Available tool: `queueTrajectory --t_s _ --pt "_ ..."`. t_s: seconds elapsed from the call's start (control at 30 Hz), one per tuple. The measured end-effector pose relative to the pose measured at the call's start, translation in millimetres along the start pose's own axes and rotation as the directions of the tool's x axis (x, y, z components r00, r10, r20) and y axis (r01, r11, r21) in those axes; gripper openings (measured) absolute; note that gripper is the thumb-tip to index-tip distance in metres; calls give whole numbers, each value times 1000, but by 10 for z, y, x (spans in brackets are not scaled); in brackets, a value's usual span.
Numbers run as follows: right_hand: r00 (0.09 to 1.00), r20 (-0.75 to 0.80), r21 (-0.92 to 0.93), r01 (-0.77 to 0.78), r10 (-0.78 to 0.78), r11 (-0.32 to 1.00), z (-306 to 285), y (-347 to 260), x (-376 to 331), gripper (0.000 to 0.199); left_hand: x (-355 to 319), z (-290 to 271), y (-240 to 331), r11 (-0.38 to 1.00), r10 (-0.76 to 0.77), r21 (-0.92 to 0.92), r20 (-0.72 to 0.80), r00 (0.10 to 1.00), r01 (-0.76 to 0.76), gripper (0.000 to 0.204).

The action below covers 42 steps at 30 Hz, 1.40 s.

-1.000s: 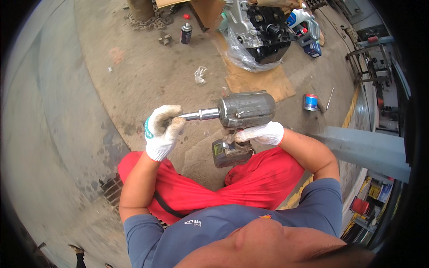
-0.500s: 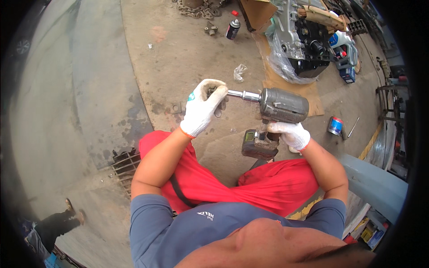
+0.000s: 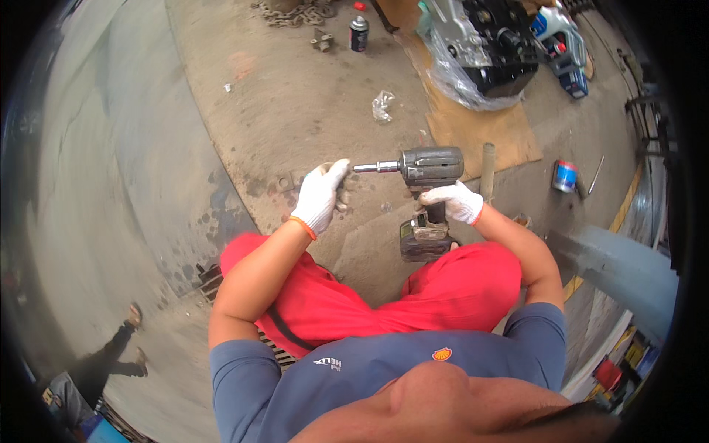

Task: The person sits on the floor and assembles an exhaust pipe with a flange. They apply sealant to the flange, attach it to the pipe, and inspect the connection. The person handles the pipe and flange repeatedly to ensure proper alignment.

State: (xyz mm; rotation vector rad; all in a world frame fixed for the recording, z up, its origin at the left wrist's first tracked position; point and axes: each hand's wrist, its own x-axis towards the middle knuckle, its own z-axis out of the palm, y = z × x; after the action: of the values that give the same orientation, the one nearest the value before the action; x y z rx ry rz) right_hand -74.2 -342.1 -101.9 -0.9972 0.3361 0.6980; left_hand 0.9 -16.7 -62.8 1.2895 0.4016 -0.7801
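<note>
My right hand [image 3: 456, 201], in a white knit glove, is wrapped round the handle of a dark cordless impact wrench [image 3: 431, 167]. Its battery pack [image 3: 426, 241] hangs above the floor between my knees. A shiny socket extension [image 3: 377, 167] points left from the wrench's nose. At the extension's tip is my gloved left hand [image 3: 319, 196], with thumb and fingers closed together. Something dark shows by its soiled fingertips, but I cannot make out what it is. Whether these fingers touch the tip is unclear.
An engine [image 3: 487, 55] partly wrapped in plastic sits on cardboard [image 3: 509, 140]. Near it are a spray can [image 3: 358, 35], a crumpled clear bag [image 3: 382, 106], a chain [image 3: 295, 12], jugs [image 3: 559, 33] and a blue-red can [image 3: 565, 177]. A grey post [image 3: 617, 262] rises at right; another person's legs [image 3: 111, 358] show lower left.
The wrench and both hands have shifted left and slightly down in the picture. My left fingers have moved from round the extension's end to beside its tip. The floor objects appear higher.
</note>
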Motion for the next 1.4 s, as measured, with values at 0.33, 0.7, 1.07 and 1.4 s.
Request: queueTrajectory --t_s 0.33,0.7,1.07,1.4 --pt "902 -430 339 114 46 934 -531 1224 417 30 189 -107 -43 996 84 -24 -179 980 -89 30" --pt "949 -315 -429 -134 -9 893 -814 842 -159 52 260 140 -329 976 -141 169 9 990 137 50" --pt "170 -985 -5 -147 20 989 -1323 2611 -2514 44 622 350 -472 954 -278 141 77 957 266 35" --pt "-589 -712 578 -182 382 796 -1116 4225 -3784 84 684 277 -547 927 -306 261 102 947 271 47"
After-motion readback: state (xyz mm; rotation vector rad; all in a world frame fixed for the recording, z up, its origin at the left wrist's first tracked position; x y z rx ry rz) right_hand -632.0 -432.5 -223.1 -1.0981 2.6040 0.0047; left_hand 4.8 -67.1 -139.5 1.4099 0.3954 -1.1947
